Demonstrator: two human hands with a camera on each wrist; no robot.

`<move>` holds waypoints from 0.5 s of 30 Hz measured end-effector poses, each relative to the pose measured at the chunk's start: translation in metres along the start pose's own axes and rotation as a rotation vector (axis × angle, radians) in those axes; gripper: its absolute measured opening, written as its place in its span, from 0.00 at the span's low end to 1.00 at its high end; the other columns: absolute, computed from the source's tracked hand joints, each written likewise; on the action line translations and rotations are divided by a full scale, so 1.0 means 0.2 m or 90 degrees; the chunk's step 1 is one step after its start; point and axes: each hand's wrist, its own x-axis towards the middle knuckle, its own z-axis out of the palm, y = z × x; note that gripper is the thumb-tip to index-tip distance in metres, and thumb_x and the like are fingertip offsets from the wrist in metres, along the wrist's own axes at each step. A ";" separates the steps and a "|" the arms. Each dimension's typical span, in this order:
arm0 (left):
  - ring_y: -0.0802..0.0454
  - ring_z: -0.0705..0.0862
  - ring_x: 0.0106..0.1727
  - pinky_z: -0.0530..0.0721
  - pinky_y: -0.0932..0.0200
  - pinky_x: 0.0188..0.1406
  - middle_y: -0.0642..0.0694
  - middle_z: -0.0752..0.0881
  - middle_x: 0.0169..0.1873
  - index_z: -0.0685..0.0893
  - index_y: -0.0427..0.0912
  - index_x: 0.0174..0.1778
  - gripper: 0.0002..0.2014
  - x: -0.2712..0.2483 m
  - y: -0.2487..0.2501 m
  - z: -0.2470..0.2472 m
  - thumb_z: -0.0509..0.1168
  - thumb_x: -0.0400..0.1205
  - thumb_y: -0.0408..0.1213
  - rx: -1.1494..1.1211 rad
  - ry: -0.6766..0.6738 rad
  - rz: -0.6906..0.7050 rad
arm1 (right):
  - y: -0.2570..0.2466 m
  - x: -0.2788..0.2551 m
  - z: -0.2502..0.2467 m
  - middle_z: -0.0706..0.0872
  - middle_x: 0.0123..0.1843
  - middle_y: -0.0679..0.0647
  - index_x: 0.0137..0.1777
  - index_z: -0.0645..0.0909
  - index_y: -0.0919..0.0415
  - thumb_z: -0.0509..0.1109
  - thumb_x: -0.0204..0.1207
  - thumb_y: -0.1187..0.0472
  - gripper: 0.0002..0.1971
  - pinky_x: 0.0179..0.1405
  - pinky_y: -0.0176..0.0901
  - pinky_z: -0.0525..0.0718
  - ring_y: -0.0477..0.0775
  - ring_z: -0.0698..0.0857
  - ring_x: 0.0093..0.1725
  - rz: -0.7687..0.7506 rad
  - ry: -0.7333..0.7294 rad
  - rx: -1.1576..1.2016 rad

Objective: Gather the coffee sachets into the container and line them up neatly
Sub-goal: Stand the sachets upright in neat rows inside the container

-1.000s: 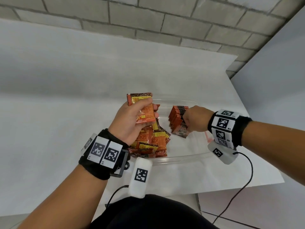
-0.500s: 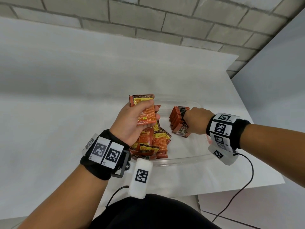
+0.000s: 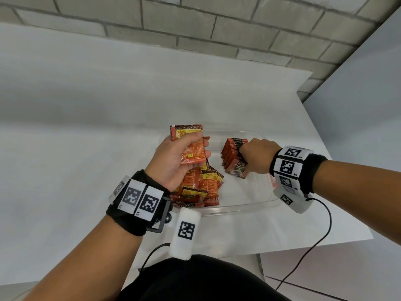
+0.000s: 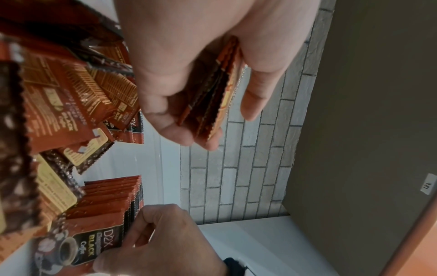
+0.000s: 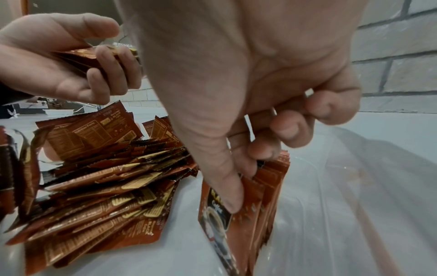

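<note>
A clear plastic container (image 3: 249, 204) sits on the white table. Inside it on the left lies a loose heap of orange coffee sachets (image 3: 201, 185) (image 5: 99, 186). On the right stands a row of sachets on edge (image 3: 233, 156) (image 4: 106, 201) (image 5: 260, 196). My left hand (image 3: 180, 157) holds a small stack of sachets (image 3: 191, 144) (image 4: 212, 97) above the heap, thumb on one face, fingers on the other. My right hand (image 3: 258, 158) (image 5: 238, 183) pinches the near end of the standing row, thumb on the front sachet.
The white table (image 3: 86, 148) stretches left and back to a grey brick wall (image 3: 217, 29). Its right edge (image 3: 347, 213) lies close beside the container. A black cable (image 3: 325, 231) hangs from my right wrist.
The left hand with its stack has stayed almost still above the heap. The right hand has kept its hold at the front of the standing row, shifting only slightly.
</note>
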 end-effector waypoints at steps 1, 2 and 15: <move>0.48 0.86 0.35 0.83 0.54 0.36 0.43 0.88 0.37 0.82 0.39 0.56 0.21 0.00 0.00 0.00 0.70 0.67 0.41 0.002 -0.001 0.001 | 0.00 0.00 0.00 0.72 0.33 0.50 0.47 0.78 0.61 0.70 0.76 0.59 0.06 0.22 0.35 0.66 0.48 0.73 0.29 0.000 0.001 0.001; 0.49 0.86 0.34 0.83 0.54 0.36 0.44 0.88 0.37 0.83 0.40 0.55 0.21 0.00 -0.01 0.00 0.70 0.67 0.41 0.004 -0.003 0.002 | 0.01 -0.01 0.00 0.72 0.33 0.50 0.46 0.76 0.60 0.70 0.76 0.58 0.07 0.23 0.36 0.66 0.49 0.73 0.29 -0.002 0.002 0.003; 0.47 0.86 0.36 0.82 0.53 0.38 0.42 0.87 0.39 0.83 0.40 0.49 0.08 -0.01 -0.04 0.02 0.67 0.75 0.36 0.008 -0.003 -0.002 | 0.04 -0.07 -0.02 0.70 0.34 0.48 0.48 0.71 0.57 0.71 0.75 0.52 0.13 0.24 0.38 0.67 0.46 0.71 0.30 -0.002 0.036 0.044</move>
